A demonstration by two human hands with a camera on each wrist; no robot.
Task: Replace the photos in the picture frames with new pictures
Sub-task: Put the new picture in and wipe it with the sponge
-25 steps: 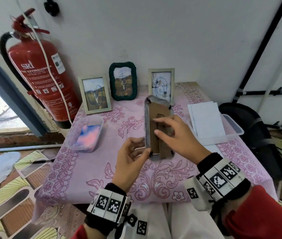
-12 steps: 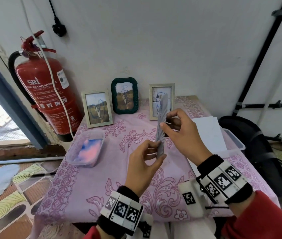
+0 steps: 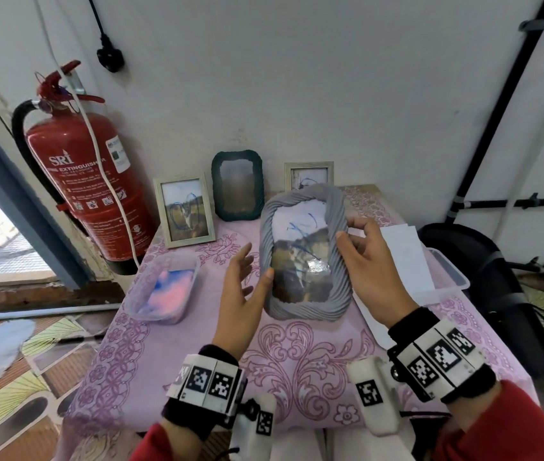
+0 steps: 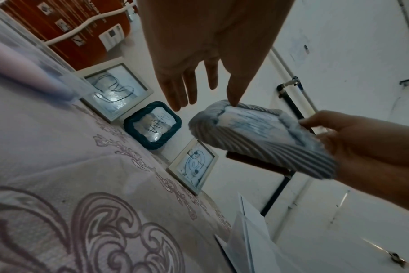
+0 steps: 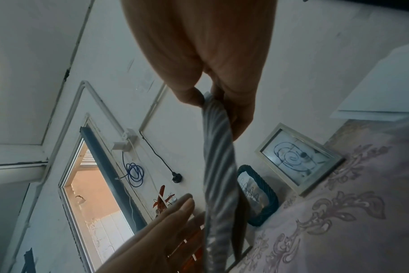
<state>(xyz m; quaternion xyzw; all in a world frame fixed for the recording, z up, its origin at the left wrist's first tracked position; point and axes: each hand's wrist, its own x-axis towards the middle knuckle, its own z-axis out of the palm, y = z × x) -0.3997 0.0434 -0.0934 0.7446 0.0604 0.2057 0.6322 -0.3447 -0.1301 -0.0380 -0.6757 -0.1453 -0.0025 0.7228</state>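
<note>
A grey rope-edged picture frame [image 3: 307, 257] with a scribbled landscape photo faces me above the pink tablecloth [image 3: 297, 354]. My right hand [image 3: 368, 261] pinches its right edge, thumb in front and fingers behind; the right wrist view shows the frame [image 5: 218, 177] edge-on in that pinch. My left hand [image 3: 242, 287] is spread, its thumb tip touching the frame's left edge [image 4: 231, 106]. Against the wall stand a white frame [image 3: 184, 211], a dark green rope frame [image 3: 237, 185] and a second white frame [image 3: 308, 174], partly hidden behind the grey one.
A clear tub [image 3: 164, 287] with pink and blue contents sits at the table's left. White paper sheets [image 3: 403, 254] lie on a clear tray [image 3: 450, 271] to the right. A red fire extinguisher [image 3: 81, 181] stands at the left wall. A dark bag [image 3: 483, 281] lies right of the table.
The grey frame has turned from back side, through edge-on, to photo side facing me. My left hand let go of its grip and now only touches the edge with its thumb.
</note>
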